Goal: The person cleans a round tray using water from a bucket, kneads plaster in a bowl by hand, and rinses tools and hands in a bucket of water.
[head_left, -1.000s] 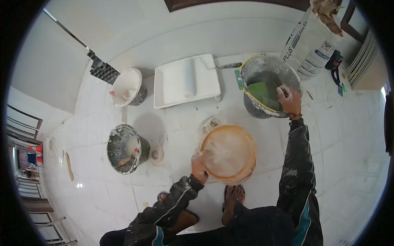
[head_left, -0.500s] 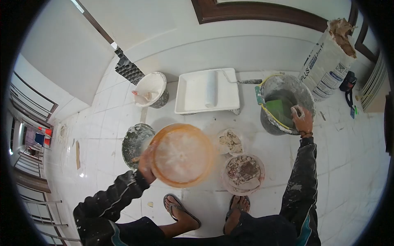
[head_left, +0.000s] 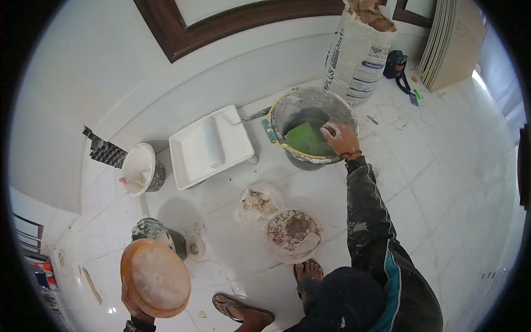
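Observation:
My left hand [head_left: 135, 304] is closed on the rim of an orange plastic basin [head_left: 160, 279], whose surface is coated whitish. The basin is held tilted in front of a dark, putty-smeared bucket [head_left: 178, 243] and partly covers it. My right hand [head_left: 343, 139] reaches over the rim of a large grey bucket [head_left: 287, 110] with a yellow-and-green handle. Its fingers are curled at the end of a green plastic scoop [head_left: 306, 138] lying in the dark liquid; the exact grip is partly hidden.
A white paint tray [head_left: 185, 157] holds a roller [head_left: 210, 141]. Left of it stands a white-lined bucket [head_left: 138, 163]. A bag of dry chunks [head_left: 259, 202] and a tub of rubble [head_left: 293, 232] are near my feet. A tall paper sack [head_left: 357, 61] leans by the wall.
My left hand has carried the orange basin down and left, uncovering the floor beside the dark bucket. The view has turned right. My right hand stays at the grey bucket.

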`<act>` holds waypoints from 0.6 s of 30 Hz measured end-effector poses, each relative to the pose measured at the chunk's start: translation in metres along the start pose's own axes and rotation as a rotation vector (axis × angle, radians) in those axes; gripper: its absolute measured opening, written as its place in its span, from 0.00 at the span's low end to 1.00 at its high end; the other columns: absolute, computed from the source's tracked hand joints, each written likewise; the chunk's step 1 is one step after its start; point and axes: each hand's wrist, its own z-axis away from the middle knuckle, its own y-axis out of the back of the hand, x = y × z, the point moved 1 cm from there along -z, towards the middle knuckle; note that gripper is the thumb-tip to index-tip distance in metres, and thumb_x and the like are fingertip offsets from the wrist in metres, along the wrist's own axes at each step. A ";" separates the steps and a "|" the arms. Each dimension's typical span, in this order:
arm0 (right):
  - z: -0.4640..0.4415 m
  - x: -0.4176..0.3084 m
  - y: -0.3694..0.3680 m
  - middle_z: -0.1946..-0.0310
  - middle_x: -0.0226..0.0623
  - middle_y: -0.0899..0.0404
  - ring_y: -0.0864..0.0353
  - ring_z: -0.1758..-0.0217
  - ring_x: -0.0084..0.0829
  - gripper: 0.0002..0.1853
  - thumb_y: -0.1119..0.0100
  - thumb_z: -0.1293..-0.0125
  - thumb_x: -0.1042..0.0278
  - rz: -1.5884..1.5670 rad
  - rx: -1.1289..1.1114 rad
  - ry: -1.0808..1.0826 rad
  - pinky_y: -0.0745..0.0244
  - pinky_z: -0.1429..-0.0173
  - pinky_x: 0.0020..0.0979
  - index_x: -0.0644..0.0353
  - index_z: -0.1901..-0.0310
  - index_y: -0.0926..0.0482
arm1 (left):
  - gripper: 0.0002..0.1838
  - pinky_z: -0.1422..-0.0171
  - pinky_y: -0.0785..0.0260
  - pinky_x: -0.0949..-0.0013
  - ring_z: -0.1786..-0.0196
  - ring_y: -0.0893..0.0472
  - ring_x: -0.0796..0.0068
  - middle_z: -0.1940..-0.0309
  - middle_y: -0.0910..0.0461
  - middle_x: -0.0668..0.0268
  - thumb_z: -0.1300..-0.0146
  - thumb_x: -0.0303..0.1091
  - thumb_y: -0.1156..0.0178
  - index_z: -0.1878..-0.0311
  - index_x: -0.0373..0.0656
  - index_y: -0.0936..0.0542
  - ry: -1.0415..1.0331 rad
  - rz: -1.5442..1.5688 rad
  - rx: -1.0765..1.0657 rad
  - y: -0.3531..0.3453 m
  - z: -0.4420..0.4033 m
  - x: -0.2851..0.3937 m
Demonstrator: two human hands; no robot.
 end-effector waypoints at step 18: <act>-0.011 0.034 -0.012 0.69 0.35 0.17 0.19 0.70 0.26 0.17 0.48 0.31 0.55 -0.080 -0.127 0.023 0.27 0.61 0.32 0.60 0.54 0.19 | 0.28 0.34 0.33 0.59 0.39 0.26 0.63 0.40 0.28 0.58 0.29 0.48 0.54 0.33 0.41 0.36 0.147 0.382 0.244 -0.006 0.017 -0.119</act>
